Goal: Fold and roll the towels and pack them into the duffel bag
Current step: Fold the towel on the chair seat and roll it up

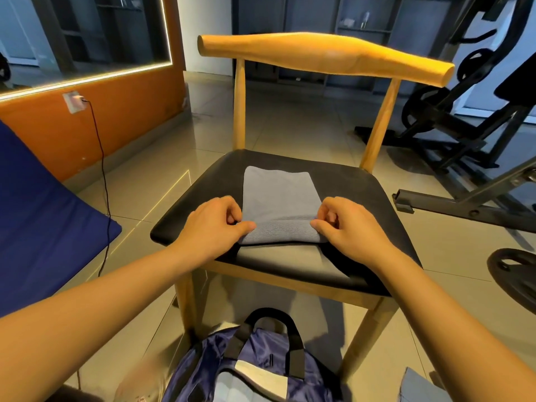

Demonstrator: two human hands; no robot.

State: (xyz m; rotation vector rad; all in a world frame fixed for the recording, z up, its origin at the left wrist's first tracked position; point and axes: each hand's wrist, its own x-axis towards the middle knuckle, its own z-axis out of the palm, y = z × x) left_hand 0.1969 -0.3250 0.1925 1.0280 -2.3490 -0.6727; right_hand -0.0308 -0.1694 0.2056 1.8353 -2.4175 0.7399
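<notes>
I see left hand (214, 224) and right hand (348, 224) each pinching the lower edge of the towel (278, 192), frame centre on the chair seat (362, 192); I'd roll it up-frame tight, keeping both ends level.

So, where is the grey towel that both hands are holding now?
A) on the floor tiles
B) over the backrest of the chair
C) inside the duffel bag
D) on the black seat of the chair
D: the grey towel lies on the black seat, with the left hand and right hand pinching its near, rolled edge.
</notes>
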